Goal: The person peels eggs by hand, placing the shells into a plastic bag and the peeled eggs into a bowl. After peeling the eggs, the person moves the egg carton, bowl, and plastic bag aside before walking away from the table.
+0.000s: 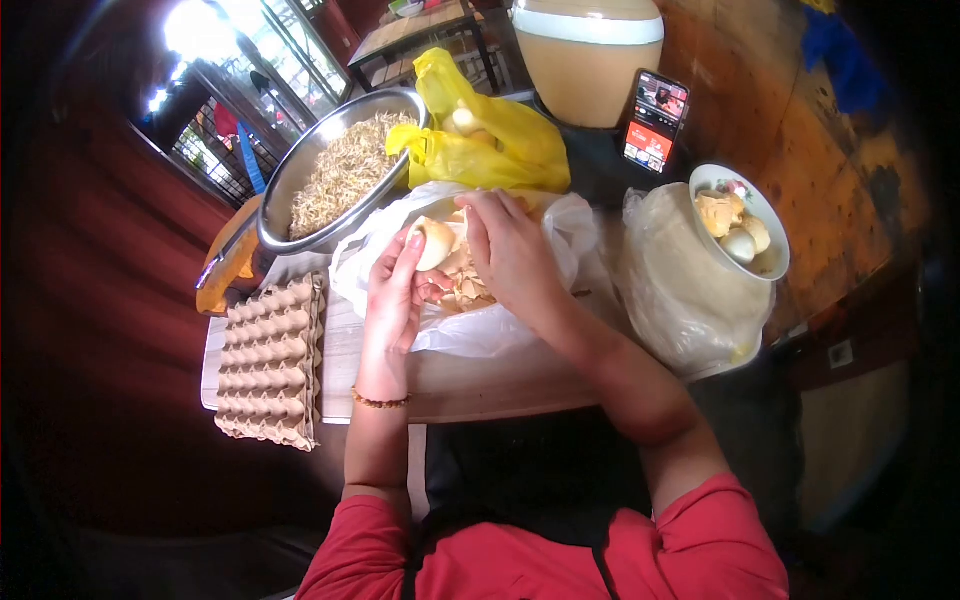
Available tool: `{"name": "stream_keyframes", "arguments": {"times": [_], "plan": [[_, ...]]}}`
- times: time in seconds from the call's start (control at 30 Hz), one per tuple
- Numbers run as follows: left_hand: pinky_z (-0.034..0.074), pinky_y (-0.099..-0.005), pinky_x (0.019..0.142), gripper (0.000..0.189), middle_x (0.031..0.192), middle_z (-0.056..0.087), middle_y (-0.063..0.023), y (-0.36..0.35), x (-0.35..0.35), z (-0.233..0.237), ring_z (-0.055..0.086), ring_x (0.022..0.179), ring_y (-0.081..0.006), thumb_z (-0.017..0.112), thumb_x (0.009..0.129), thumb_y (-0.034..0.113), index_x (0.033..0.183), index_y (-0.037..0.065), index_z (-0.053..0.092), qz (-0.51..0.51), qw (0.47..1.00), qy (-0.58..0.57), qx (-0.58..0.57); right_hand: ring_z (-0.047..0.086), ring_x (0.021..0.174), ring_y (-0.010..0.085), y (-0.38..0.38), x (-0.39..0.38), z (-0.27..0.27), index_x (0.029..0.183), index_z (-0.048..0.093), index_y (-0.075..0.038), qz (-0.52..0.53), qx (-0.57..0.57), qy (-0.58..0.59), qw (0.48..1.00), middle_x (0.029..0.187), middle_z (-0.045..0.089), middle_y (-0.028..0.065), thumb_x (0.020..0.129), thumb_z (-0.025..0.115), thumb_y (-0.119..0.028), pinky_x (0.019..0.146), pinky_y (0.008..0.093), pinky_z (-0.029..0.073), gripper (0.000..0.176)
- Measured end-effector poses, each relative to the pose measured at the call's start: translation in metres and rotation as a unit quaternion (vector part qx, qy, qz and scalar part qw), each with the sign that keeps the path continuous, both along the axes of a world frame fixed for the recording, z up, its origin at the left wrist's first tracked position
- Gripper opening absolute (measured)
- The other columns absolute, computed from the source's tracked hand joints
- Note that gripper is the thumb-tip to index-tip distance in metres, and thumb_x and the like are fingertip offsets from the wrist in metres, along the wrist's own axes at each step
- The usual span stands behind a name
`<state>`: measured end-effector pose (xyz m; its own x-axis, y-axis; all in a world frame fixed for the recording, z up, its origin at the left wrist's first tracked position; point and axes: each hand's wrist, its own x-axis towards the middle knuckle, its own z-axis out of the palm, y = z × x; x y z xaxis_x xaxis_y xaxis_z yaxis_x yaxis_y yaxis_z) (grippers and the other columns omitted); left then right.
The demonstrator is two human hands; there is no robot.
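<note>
My left hand (393, 290) is closed around a peeled-looking egg (436, 248), pale with brownish patches, above a white plastic bag (460, 335). Brown eggshell pieces (466, 285) lie in the bag's opening. Just right of the egg, my right hand (508, 250) hovers over the shells with its fingers bent and drawn together. Its fingertips are partly hidden, so what they pinch, if anything, cannot be made out.
A steel bowl of dry straw-like bits (350, 175) and a yellow bag (490, 155) stand behind. Egg trays (270, 360) lie left. At right, a floral bowl (780, 262) with eggs rests on a plastic-wrapped bundle (680, 290); a phone (655, 120) leans by a large jar (588, 75).
</note>
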<state>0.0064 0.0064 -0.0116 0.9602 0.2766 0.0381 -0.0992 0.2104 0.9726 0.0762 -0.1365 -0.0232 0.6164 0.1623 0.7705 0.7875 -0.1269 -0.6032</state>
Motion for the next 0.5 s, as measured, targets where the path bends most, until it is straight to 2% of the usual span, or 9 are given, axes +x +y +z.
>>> {"name": "stream_keyframes", "arguments": {"times": [0.07, 0.1, 0.13, 0.2, 0.23, 0.33, 0.4, 0.43, 0.5], "plan": [[0.047, -0.0184, 0.047, 0.039, 0.090, 0.065, -0.0085, 0.003, -0.005, 0.000, 0.065, 0.059, -0.0136, 0.057, 0.094, 0.032, 0.116, 0.000, 0.052, 0.022, 1.000, 0.008, -0.021, 0.059, 0.083, 0.0383, 0.000, 0.001, -0.002, 0.103, 0.056, -0.003, 0.001, 0.002, 0.000, 1.000, 0.091, 0.059, 0.0179, 0.090, 0.051, -0.005, 0.070, 0.0421, 0.048, 0.014], [0.047, -0.0186, 0.046, 0.045, 0.091, 0.067, -0.0123, 0.005, -0.007, 0.001, 0.064, 0.057, -0.0142, 0.052, 0.095, 0.039, 0.115, -0.001, 0.051, 0.032, 0.999, 0.025, -0.002, 0.059, 0.082, 0.0382, -0.001, 0.001, -0.002, 0.102, 0.056, -0.003, 0.004, 0.001, -0.001, 1.000, 0.090, 0.060, 0.0176, 0.090, 0.052, -0.006, 0.069, 0.0422, 0.048, 0.013], [0.047, -0.0186, 0.046, 0.045, 0.091, 0.067, -0.0123, 0.006, -0.010, 0.002, 0.064, 0.057, -0.0142, 0.052, 0.095, 0.039, 0.115, -0.001, 0.051, 0.033, 0.999, 0.026, 0.001, 0.059, 0.082, 0.0382, -0.001, 0.001, -0.003, 0.102, 0.056, -0.003, 0.004, 0.004, 0.000, 1.000, 0.090, 0.060, 0.0176, 0.090, 0.052, -0.006, 0.069, 0.0422, 0.048, 0.013], [0.046, -0.0183, 0.045, 0.049, 0.093, 0.068, -0.0166, 0.008, -0.015, 0.007, 0.064, 0.057, -0.0141, 0.045, 0.096, 0.046, 0.115, 0.001, 0.052, 0.009, 0.997, 0.047, -0.060, 0.059, 0.083, 0.0388, -0.002, 0.001, -0.003, 0.102, 0.056, -0.003, 0.012, -0.011, 0.008, 1.000, 0.090, 0.060, 0.0179, 0.090, 0.052, -0.006, 0.070, 0.0425, 0.048, 0.013], [0.046, -0.0177, 0.045, 0.052, 0.095, 0.069, -0.0190, 0.011, -0.016, 0.005, 0.064, 0.057, -0.0137, 0.040, 0.097, 0.049, 0.115, 0.002, 0.052, -0.002, 0.998, 0.042, -0.050, 0.059, 0.083, 0.0388, -0.001, 0.001, -0.004, 0.102, 0.056, -0.003, 0.013, -0.009, 0.009, 1.000, 0.090, 0.060, 0.0179, 0.090, 0.052, -0.006, 0.070, 0.0425, 0.048, 0.013], [0.045, -0.0171, 0.045, 0.050, 0.095, 0.069, -0.0182, 0.010, -0.020, 0.008, 0.064, 0.058, -0.0135, 0.039, 0.098, 0.048, 0.113, 0.002, 0.054, 0.003, 0.997, 0.050, -0.051, 0.061, 0.082, 0.0365, 0.002, -0.001, -0.007, 0.102, 0.056, -0.001, 0.033, -0.003, 0.013, 0.999, 0.087, 0.060, 0.0178, 0.090, 0.055, -0.009, 0.069, 0.0407, 0.048, 0.015], [0.045, -0.0172, 0.045, 0.049, 0.092, 0.069, -0.0162, 0.008, -0.023, 0.010, 0.062, 0.057, -0.0126, 0.039, 0.098, 0.047, 0.111, 0.003, 0.055, 0.012, 0.997, 0.057, -0.045, 0.062, 0.078, 0.0314, 0.005, -0.003, -0.006, 0.105, 0.056, -0.001, 0.153, 0.047, 0.049, 0.986, 0.089, 0.060, 0.0170, 0.088, 0.061, -0.014, 0.067, 0.0369, 0.049, 0.022], [0.044, -0.0173, 0.046, 0.049, 0.089, 0.069, -0.0141, 0.007, -0.023, 0.011, 0.061, 0.056, -0.0118, 0.039, 0.098, 0.047, 0.109, 0.003, 0.056, 0.019, 0.997, 0.064, -0.041, 0.062, 0.078, 0.0314, 0.005, -0.005, -0.005, 0.105, 0.056, -0.001, 0.153, 0.047, 0.048, 0.986, 0.089, 0.060, 0.0170, 0.088, 0.061, -0.014, 0.067, 0.0369, 0.049, 0.022], [0.042, -0.0174, 0.046, 0.048, 0.084, 0.068, -0.0108, 0.008, -0.023, 0.008, 0.059, 0.055, -0.0103, 0.039, 0.098, 0.047, 0.107, 0.004, 0.057, 0.015, 0.998, 0.060, -0.032, 0.062, 0.076, 0.0357, 0.005, -0.009, -0.002, 0.106, 0.055, -0.001, 0.146, 0.034, 0.027, 0.988, 0.087, 0.060, 0.0174, 0.084, 0.067, -0.023, 0.069, 0.0409, 0.048, 0.033]]}}
